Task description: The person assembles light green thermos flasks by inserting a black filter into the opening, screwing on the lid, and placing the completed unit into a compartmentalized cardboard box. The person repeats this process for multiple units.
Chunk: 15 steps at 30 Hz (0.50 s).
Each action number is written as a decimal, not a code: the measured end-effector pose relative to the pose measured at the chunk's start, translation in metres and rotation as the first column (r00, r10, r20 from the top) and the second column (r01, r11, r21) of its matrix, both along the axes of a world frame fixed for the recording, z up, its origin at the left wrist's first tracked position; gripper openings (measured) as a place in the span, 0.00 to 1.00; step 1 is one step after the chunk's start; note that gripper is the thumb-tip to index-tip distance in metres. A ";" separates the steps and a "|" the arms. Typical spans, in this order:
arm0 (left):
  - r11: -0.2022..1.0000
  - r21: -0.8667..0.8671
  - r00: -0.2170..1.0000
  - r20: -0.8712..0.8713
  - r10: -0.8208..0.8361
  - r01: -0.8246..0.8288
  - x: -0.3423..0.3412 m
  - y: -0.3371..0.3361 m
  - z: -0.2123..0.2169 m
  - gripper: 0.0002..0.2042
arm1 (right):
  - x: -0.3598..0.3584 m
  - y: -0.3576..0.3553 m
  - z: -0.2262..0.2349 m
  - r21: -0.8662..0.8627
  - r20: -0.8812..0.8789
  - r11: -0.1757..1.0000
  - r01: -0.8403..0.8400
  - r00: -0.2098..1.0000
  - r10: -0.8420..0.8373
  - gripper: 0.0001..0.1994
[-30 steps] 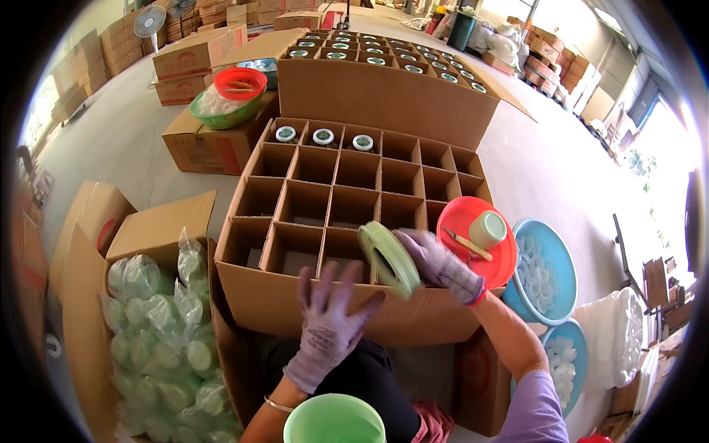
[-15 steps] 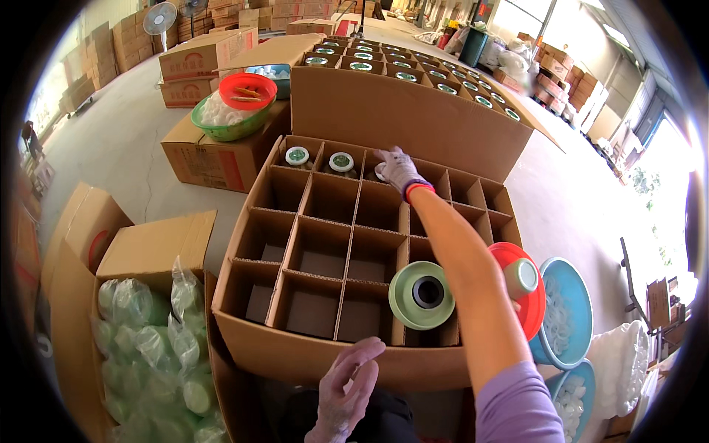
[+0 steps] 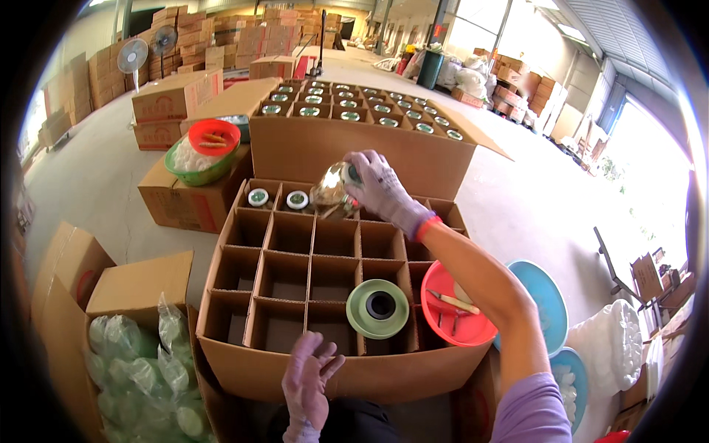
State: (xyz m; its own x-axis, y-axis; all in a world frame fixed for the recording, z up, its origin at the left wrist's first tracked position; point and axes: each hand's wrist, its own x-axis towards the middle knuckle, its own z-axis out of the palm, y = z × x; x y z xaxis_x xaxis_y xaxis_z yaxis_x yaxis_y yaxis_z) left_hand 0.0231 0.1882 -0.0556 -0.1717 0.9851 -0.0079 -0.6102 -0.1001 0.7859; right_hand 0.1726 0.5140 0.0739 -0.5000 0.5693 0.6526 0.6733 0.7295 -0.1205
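The person's right hand, in a pale glove with a red band at the wrist, is closed around the top end of a shiny bottle; the bottle tilts, its top toward the right and its body down to the left, at the back row of a divided carton (whether its lower end sits inside a compartment cannot be told). The left hand, gloved too, is near the front wall of that carton; its fingers are open, parted and loosely bent.

Two lidded bottles stand in the back row, left of the held one; a pale green ring with a black centre rests over the front compartments; a red basin with a few tools sits at the carton's right side, and a blue basin is partly hidden by the right forearm. To the left, an open box holds green cups in clear bags; behind the divided carton, a second carton holds rows of bottles with green and white lids.
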 end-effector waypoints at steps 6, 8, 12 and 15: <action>0.979 0.013 0.915 0.355 -0.193 0.201 -0.001 0.002 0.025 0.36 | 0.019 -0.200 0.058 -0.123 0.065 0.897 -0.424 0.898 0.434 0.23; 0.956 0.063 0.848 0.448 -0.284 0.287 -0.007 -0.014 0.030 0.37 | 0.020 -0.249 0.044 -0.177 0.076 0.871 -0.458 0.876 0.476 0.28; 0.923 0.040 0.775 0.530 -0.344 0.382 -0.006 -0.051 0.036 0.39 | 0.031 -0.302 0.001 0.047 -0.060 0.931 -0.362 0.929 0.365 0.30; 0.906 0.076 0.736 0.558 -0.384 0.416 -0.009 -0.068 0.036 0.39 | 0.035 -0.331 -0.016 -0.158 -0.470 0.840 -0.518 0.788 0.398 0.28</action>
